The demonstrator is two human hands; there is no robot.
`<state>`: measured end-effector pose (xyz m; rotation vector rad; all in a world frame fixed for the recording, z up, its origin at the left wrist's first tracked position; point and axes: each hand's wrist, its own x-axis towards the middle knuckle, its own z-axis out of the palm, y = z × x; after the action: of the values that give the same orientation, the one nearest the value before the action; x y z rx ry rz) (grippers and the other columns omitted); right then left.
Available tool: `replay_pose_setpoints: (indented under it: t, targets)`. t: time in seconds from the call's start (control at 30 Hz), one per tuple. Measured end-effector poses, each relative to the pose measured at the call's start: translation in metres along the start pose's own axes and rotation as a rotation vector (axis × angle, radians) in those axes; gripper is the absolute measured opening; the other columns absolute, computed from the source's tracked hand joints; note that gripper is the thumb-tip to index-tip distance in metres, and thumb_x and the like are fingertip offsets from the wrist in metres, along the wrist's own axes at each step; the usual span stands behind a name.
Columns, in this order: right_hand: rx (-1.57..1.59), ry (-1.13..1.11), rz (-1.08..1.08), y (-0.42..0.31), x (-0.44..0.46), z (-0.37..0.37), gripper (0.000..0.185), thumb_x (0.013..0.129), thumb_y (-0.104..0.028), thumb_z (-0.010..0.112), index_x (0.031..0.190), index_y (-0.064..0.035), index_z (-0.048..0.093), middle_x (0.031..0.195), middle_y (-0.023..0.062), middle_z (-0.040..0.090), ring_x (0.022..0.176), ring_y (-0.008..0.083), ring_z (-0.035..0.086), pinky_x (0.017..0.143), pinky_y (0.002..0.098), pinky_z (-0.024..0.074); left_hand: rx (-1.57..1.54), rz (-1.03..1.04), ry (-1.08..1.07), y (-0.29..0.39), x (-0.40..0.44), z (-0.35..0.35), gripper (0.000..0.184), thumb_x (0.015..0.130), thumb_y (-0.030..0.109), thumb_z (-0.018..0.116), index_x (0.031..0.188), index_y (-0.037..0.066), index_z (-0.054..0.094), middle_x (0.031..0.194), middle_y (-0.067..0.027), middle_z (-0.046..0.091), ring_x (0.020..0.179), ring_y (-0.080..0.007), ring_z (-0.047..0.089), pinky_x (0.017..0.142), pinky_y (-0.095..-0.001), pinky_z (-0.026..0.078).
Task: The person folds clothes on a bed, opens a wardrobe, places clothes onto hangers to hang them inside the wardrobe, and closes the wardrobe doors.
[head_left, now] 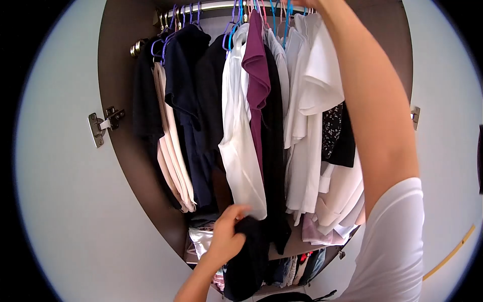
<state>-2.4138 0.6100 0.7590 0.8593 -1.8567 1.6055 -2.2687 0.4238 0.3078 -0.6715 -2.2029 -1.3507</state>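
Fingers (pixel 241 209) of the left hand (pixel 226 241) curve against soft black cloth (pixel 249 264) below the long white garment (pixel 244 161), any pinch unclear. Above that garment, the right hand (pixel 305 3) is beside blue plastic hangers (pixel 287 21), its grip too cropped to tell.

Two hands (pixel 229 236), two doors (pixel 55 151), one maroon garment (pixel 255 70).

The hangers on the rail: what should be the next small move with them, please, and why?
Probably the right hand should ease the hangers slightly apart: the clothes hang close together around the white top, and that hand, partly cut off, is up beside the hangers, while the left hand is low, by the black cloth.
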Motion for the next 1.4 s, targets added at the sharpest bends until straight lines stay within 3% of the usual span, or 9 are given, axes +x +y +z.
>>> replay_pose_setpoints:
  t: [0.1, 0.13, 0.33, 0.4, 0.57, 0.8, 1.03, 1.23, 1.4]
  targets:
    - [0.027, -0.018, 0.188, 0.054, 0.019, 0.014, 0.027, 0.081, -0.026, 0.051, 0.067, -0.0027, 0.054, 0.054, 0.0098, 0.051, 0.039, 0.0221, 0.047, 0.044, 0.0436, 0.0443, 0.118, 0.246, -0.023, 0.031, 0.062, 0.016, 0.064, 0.055, -0.02, 0.038, 0.116, -0.001, 0.049, 0.106, -0.0191, 0.048, 0.102, -0.0341, 0.048, 0.092, -0.0327, 0.037]
    - [-0.073, 0.024, 0.054, 0.074, -0.004, 0.009, 0.027, 0.083, -0.017, 0.056, 0.101, 0.0018, 0.052, 0.089, 0.011, 0.057, 0.062, 0.0172, 0.053, 0.063, 0.0342, 0.0485, 0.153, 0.368, 0.034, 0.03, 0.086, 0.026, 0.065, 0.056, -0.02, 0.037, 0.117, -0.002, 0.048, 0.11, -0.0204, 0.046, 0.105, -0.0377, 0.046, 0.095, -0.0338, 0.035]
    - [-0.156, 0.238, 0.22, 0.13, -0.05, 0.01, 0.011, 0.08, -0.007, 0.049, 0.082, 0.0014, 0.056, 0.07, 0.0129, 0.059, 0.052, 0.0189, 0.054, 0.044, 0.0348, 0.0452, 0.815, 0.797, 0.2, 0.027, 0.227, 0.045, 0.053, 0.068, -0.009, 0.046, 0.12, -0.002, 0.042, 0.13, -0.0172, 0.04, 0.115, -0.0314, 0.043, 0.094, -0.0358, 0.037]
    - [-0.139, 0.197, 0.114, 0.138, -0.053, 0.003, 0.02, 0.085, -0.013, 0.048, 0.075, 0.0017, 0.057, 0.053, 0.0025, 0.048, 0.043, 0.0134, 0.041, 0.046, 0.0307, 0.0389, 1.034, 0.757, 0.172, 0.02, 0.247, 0.041, 0.045, 0.073, 0.003, 0.049, 0.118, 0.001, 0.045, 0.129, -0.0155, 0.043, 0.116, -0.0285, 0.043, 0.093, -0.0345, 0.036]
    - [-0.029, 0.332, -0.11, 0.148, -0.043, -0.006, 0.023, 0.085, -0.015, 0.049, 0.071, 0.0021, 0.056, 0.056, 0.005, 0.048, 0.043, 0.0155, 0.039, 0.042, 0.0312, 0.0329, 1.487, 0.263, -0.09, -0.001, 0.256, 0.022, 0.049, 0.073, 0.014, 0.053, 0.12, 0.002, 0.044, 0.126, -0.0117, 0.041, 0.124, -0.0263, 0.029, 0.103, -0.0389, 0.025]
    - [-0.4, 0.605, -0.379, 0.147, -0.016, 0.009, 0.021, 0.073, -0.014, 0.051, 0.074, 0.0049, 0.06, 0.069, 0.0247, 0.06, 0.068, 0.0358, 0.06, 0.062, 0.043, 0.0456, 1.653, 0.298, 0.032, 0.015, 0.231, -0.01, 0.051, 0.071, 0.015, 0.057, 0.121, 0.008, 0.048, 0.123, -0.0048, 0.047, 0.117, -0.0193, 0.038, 0.094, -0.0352, 0.027]
    - [-0.583, 0.76, -0.214, 0.125, -0.06, 0.018, 0.024, 0.078, -0.017, 0.05, 0.071, 0.0005, 0.065, 0.075, 0.0212, 0.063, 0.074, 0.0341, 0.062, 0.068, 0.0401, 0.0457, 1.585, 0.31, 0.096, 0.008, 0.235, -0.009, 0.05, 0.071, 0.016, 0.058, 0.119, 0.009, 0.049, 0.123, -0.0044, 0.047, 0.116, -0.0187, 0.038, 0.094, -0.0347, 0.026]
    - [-0.594, 0.55, -0.496, 0.125, -0.039, 0.007, 0.03, 0.083, -0.02, 0.047, 0.069, 0.0013, 0.063, 0.06, 0.0116, 0.058, 0.056, 0.0241, 0.056, 0.058, 0.0343, 0.0438, 1.517, 0.342, 0.096, 0.006, 0.237, 0.003, 0.049, 0.071, 0.015, 0.058, 0.118, 0.009, 0.05, 0.122, -0.0046, 0.047, 0.117, -0.0189, 0.037, 0.095, -0.0357, 0.025]
    - [-0.448, 0.587, -0.534, 0.116, -0.038, 0.012, 0.024, 0.076, -0.013, 0.046, 0.069, 0.0041, 0.061, 0.066, 0.024, 0.06, 0.067, 0.0348, 0.06, 0.062, 0.0421, 0.0454, 1.495, 0.318, 0.078, 0.003, 0.239, 0.001, 0.048, 0.072, 0.015, 0.056, 0.119, 0.008, 0.049, 0.124, -0.0058, 0.046, 0.118, -0.0196, 0.036, 0.095, -0.0361, 0.025]
